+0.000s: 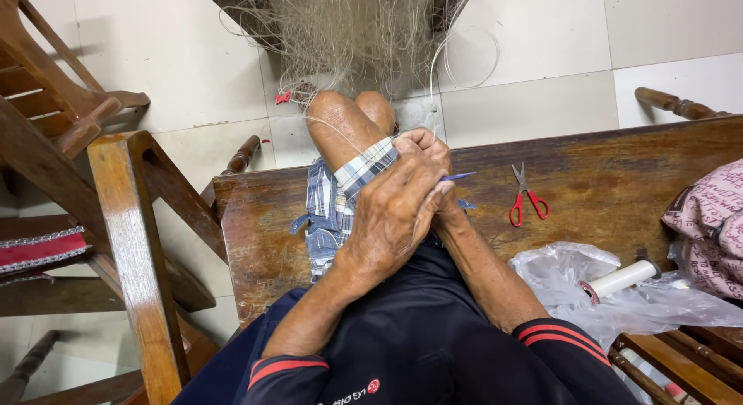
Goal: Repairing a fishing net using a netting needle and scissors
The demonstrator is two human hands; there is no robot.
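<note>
Head view, looking down at our lap. Our left hand (398, 211) lies over the right hand (433, 153), both curled shut above the raised knee; from the closed fingers a thin blue netting needle (458, 176) projects toward the bench's right end, though which hand pinches it we cannot tell. Pale line (435, 88) runs from the hands up to the fishing net (348, 26) gathered on the tiled floor (542, 34) beyond the bench's far edge, with a small red tag (282, 98) at its near fringe. We judge the step in hand to be knotting or mending a mesh; the next move calls for keeping the line taut while the needle passes through a loop. Outward, red-handled scissors (526, 198) lie near the far edge of the wooden bench (619, 173), well apart from the hands. A white spool (619, 280) rests on a clear plastic bag (565, 277) toward the near right corner, and a pink printed cloth (708, 227) sits at the right end. Wooden chairs (124, 219) crowd our left. The knee and the checked shorts (333, 211) lie under the hands; loose net strands could snag the needle.
</note>
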